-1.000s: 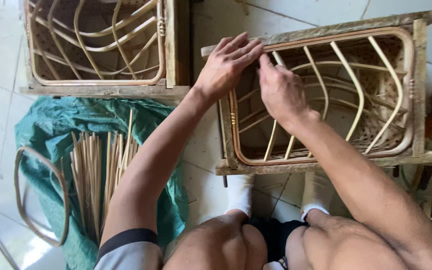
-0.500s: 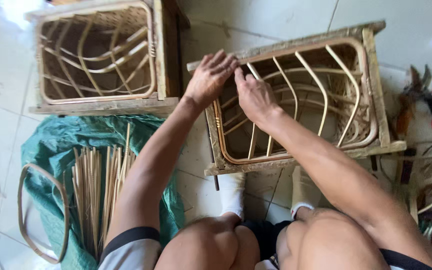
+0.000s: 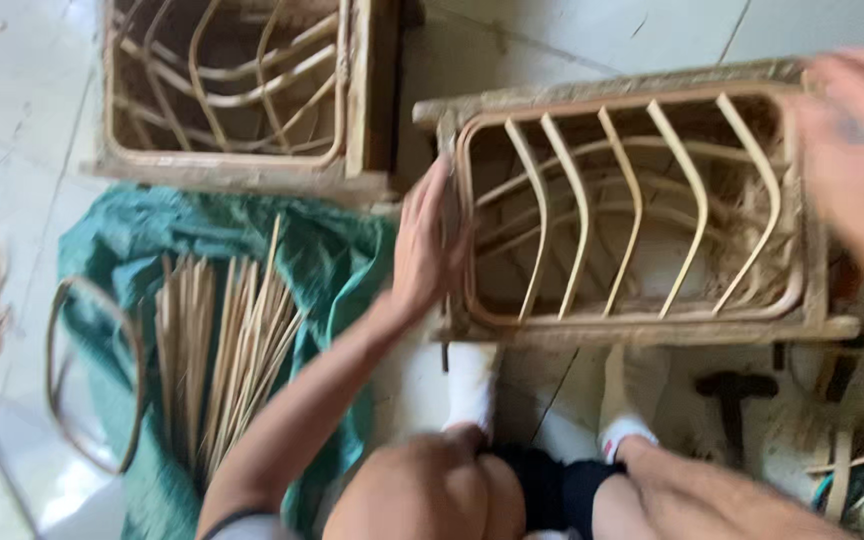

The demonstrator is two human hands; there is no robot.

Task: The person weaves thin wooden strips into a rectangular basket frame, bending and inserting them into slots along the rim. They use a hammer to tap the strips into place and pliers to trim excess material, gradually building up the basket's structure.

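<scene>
Nearest, the left hand (image 3: 422, 250) lies flat, fingers straight, against the left end of the rattan frame (image 3: 632, 210) on the floor, pressing rather than clasping. The frame's long axis runs left to right, stretching rightward from that grip. Farther off, the right hand (image 3: 862, 170) blurs at the far right corner; its grip can't be made out

— Where's the left hand (image 3: 422, 245)?

— Mid-scene, arm reaching up from the near left, bare forearm slanting right. The palm lies flat, fingers together and pointing far, pressed against a surface.

— And the right hand (image 3: 857, 165)?

— At the far right edge, blurred. Its fingers look spread and loosely curled; I cannot tell whether it grips anything.

— The knees?

— Bent, at the near edge.
</scene>
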